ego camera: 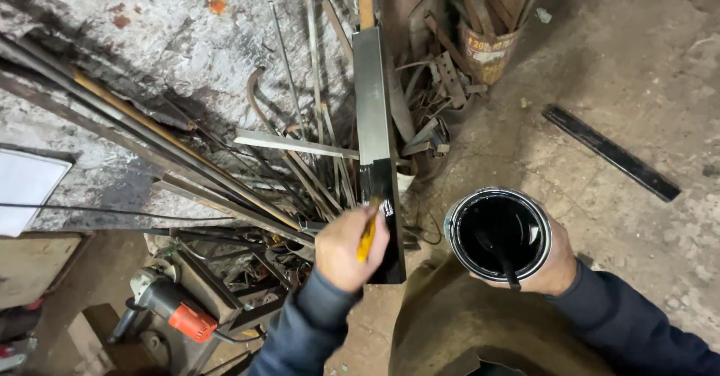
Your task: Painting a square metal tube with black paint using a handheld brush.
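Setting: While I watch through the head camera, both hands work over a rough concrete floor beside a heap of scrap bars.
Steel tube: long rectangular steel tube leaning away from the brush hand, its near end glossy black, its far end bare grey. I judge it heavy, rigid, and slick where wet; best taken on the bare stretch beyond the brush grip.
Paint can: round paint can of black liquid, open-topped, with a dark stick standing in it. Probably weighty and prone to slop, so it wants level support from beneath.
Right hand: right hand cupped under and around the can's near side, fingers wrapped firmly, carrying it just beside the tube.
Left hand: left hand clenched on the brush, knuckles up.
Brush: yellow-handled brush, light and stiff; the bristle end, just past the fist, meets the tube's painted face.
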